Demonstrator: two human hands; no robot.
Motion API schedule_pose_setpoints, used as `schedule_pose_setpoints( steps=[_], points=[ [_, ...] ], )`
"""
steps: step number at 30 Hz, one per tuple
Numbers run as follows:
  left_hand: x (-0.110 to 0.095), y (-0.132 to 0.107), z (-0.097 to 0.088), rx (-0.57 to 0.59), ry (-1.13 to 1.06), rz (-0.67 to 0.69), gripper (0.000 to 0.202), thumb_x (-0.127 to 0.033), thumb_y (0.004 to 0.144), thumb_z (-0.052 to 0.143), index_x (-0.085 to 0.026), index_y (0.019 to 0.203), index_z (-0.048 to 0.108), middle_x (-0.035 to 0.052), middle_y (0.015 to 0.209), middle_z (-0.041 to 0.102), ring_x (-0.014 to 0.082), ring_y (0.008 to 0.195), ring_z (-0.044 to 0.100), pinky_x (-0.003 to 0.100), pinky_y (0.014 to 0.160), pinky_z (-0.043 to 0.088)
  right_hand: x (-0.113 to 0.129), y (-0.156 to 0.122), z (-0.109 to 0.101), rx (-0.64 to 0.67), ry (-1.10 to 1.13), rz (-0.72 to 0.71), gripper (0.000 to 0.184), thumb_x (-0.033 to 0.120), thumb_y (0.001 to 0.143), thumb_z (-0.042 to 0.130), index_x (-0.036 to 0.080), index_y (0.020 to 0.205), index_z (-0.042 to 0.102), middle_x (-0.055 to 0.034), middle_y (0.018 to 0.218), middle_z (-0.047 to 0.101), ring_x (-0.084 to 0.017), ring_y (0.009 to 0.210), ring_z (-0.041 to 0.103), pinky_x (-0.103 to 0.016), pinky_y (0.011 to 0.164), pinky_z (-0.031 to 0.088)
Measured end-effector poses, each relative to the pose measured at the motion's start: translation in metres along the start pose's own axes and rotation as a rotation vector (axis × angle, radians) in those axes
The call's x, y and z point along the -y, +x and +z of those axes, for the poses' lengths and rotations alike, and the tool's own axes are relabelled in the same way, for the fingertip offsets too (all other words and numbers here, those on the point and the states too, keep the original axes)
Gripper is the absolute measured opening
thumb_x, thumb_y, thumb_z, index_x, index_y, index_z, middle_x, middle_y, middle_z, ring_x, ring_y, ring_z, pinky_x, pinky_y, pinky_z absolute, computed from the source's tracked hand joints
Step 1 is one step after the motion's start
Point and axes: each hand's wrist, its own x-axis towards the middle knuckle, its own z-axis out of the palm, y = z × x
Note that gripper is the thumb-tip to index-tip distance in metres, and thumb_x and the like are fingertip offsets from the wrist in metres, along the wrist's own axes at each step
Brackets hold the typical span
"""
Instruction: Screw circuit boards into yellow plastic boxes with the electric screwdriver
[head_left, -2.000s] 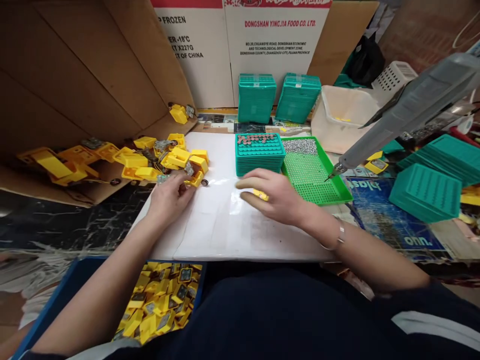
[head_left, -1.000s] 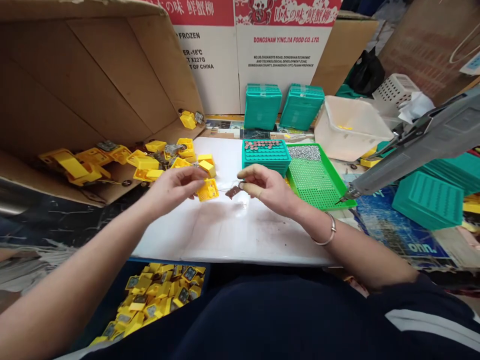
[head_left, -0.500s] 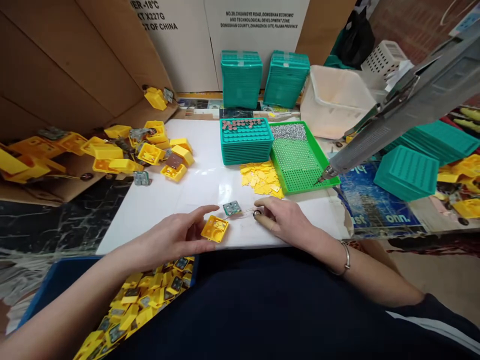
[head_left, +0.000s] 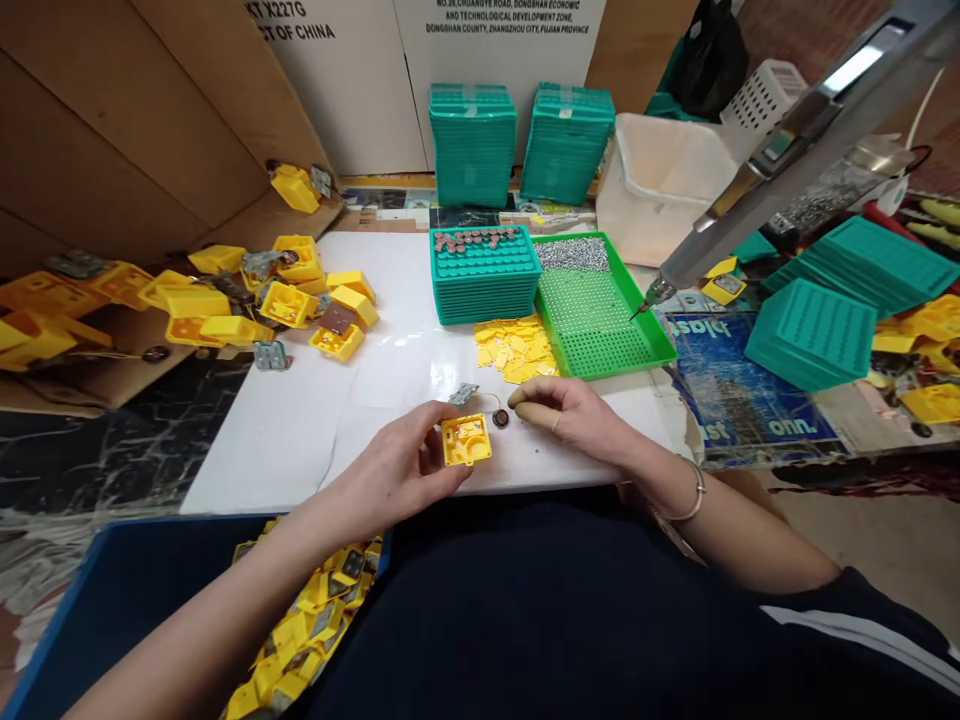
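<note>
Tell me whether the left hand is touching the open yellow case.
Touching. The head view shows the left hand holding the yellow case, its thumb against the near side.

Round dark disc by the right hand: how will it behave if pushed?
The disc probably slides rather than rolls, since it seems to lie flat. The thin, curved wire at it likely flops and may tug the circuit board. Probably light: it's smaller than the yellow case.
</note>
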Motion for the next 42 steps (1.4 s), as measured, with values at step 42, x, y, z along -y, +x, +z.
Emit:
schedule_pose_setpoints(
  steps=[42],
  points=[
    [-0.016, 0.012, 0.018, 0.113, -0.777, -0.039, 0.042, -0.025, 0.08, 0.066, -0.025, 0.115, 0.044, 0.0046, 0.109, 0.064, 0.0182, 0.097, 0.064, 0.03, 0.082, 0.051, 0.028, 0.01, -0.011, 0.306, -0.161, -0.239, 0.009, 0.022, 0.081, 0.069, 0.017, 0.087, 0.066, -0.0005, 0.084, 0.069, -0.01, 0.075, 0.06, -0.023, 0.07, 0.045]
  ],
)
